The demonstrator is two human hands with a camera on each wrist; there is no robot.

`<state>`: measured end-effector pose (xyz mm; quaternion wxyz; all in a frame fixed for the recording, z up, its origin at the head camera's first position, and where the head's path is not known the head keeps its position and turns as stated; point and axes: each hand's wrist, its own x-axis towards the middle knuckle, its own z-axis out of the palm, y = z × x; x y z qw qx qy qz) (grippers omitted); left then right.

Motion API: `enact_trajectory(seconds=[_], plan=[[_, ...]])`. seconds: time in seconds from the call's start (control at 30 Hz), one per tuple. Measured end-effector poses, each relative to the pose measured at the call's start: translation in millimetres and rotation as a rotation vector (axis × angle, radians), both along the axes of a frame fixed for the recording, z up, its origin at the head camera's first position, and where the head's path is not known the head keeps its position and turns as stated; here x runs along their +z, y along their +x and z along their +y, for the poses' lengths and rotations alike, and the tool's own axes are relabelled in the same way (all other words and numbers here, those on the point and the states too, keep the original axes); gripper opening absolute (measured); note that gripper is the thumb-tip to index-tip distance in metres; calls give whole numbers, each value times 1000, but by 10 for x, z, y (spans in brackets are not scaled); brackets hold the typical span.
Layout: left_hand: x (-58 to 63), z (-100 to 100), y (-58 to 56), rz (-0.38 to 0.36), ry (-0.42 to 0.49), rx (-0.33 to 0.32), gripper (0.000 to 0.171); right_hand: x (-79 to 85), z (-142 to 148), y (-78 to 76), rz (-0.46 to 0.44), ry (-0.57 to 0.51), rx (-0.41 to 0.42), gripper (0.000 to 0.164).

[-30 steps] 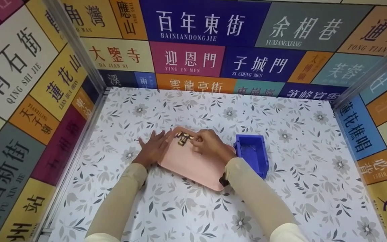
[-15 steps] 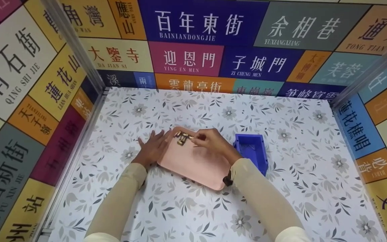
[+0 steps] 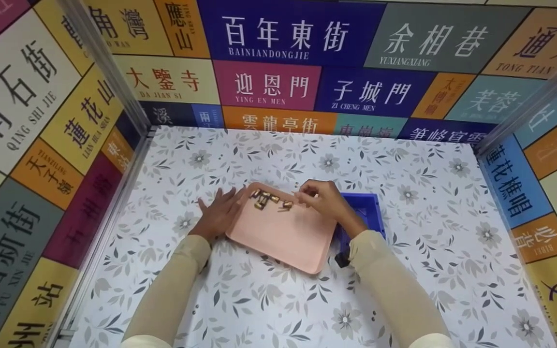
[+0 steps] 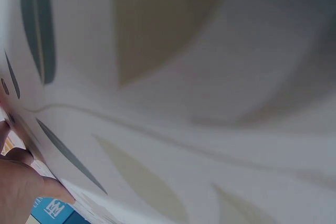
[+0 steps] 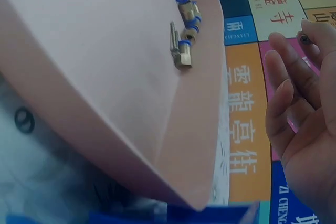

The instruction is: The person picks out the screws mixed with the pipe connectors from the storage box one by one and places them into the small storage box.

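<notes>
A pink tray [image 3: 278, 237] lies at an angle on the flowered tabletop. My left hand [image 3: 218, 215] rests along its left edge, fingers spread. In the left wrist view, only part of that hand shows at the lower left corner. Several brass fittings with blue rings [image 5: 189, 14] sit along the tray's far side, with thin silver screws [image 5: 174, 38] beside the nearest fitting. Over the tray's right part, my right hand [image 3: 324, 200] pinches a small screw [image 5: 303, 38] between thumb and index finger; its round dark end shows in the right wrist view.
Just right of the tray stands a blue plastic bin [image 3: 380, 215], partly covered by my right wrist and sleeve. Panels with printed Chinese street names [image 3: 266, 84] enclose the table at the back and on both sides.
My right hand has drawn back to the right, away from the fittings and toward the bin. A fitting and screws it had covered now show on the tray. My left hand stays put.
</notes>
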<state>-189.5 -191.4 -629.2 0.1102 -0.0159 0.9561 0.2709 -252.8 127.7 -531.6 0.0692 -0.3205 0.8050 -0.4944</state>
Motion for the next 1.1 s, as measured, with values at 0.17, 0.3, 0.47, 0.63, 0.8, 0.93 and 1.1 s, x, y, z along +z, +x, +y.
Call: enact_trajectory(seconds=[0.17,0.3,0.47,0.63,0.8,0.93,1.1], plan=[[9,0,-3,-8,2,-3,57,75,179,7,40,-23,-63,11],[14,-1,-7,-13,1,0,56,85,352,-7,49,-23,-123,12],[-5,-3,-13,-2,-1,6,56,76,564,-21,62,-39,-182,11],[-29,-6,-14,-2,0,0,57,75,776,-9,77,-40,-233,11],[-21,-13,-8,5,1,-17,56,103,972,21,100,-45,-251,11],[-5,-17,-4,9,-7,-29,55,107,1111,46,102,-68,-281,9],[-11,-20,-8,4,-8,-23,56,62,1245,76,111,-52,-358,9]])
